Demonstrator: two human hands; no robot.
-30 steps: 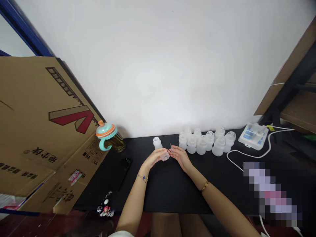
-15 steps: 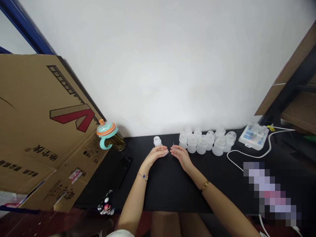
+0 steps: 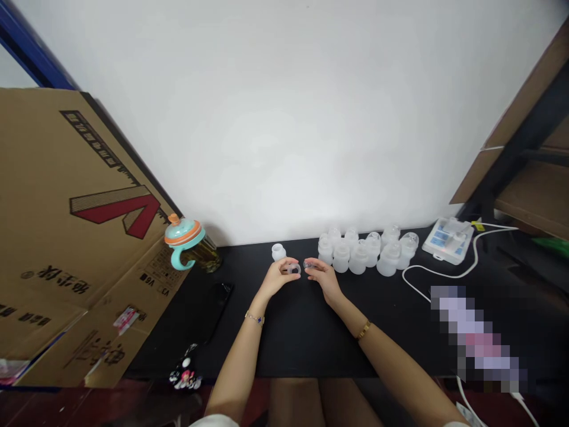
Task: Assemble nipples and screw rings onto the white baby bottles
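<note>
My left hand [image 3: 276, 279] pinches a translucent bottle collar ring [image 3: 294, 269] between thumb and fingers. Just right of it, my right hand [image 3: 326, 281] is closed on a small clear piece [image 3: 307, 264] that looks like a bottle teat. The two pieces face each other with a narrow gap between them. Behind my left fingers stands an uncapped white baby bottle [image 3: 278, 251], upright, its lower part partly hidden. To the right of my right hand several frosted baby bottles [image 3: 358, 258] with clear domed caps stand in a cluster.
A black table [image 3: 302, 338] lies under my hands. At left are a teal-lidded jug [image 3: 189, 243], a dark phone [image 3: 213, 311] with a charm [image 3: 185, 373], and a large carton [image 3: 102, 249]. Rightward sit a clear plastic case [image 3: 447, 240], a white cable [image 3: 462, 273] and a pixelated object [image 3: 478, 338].
My hands have turned so that the ring and the clear piece show more plainly between the fingers. The whole view has shifted slightly; the bottles stand as before.
</note>
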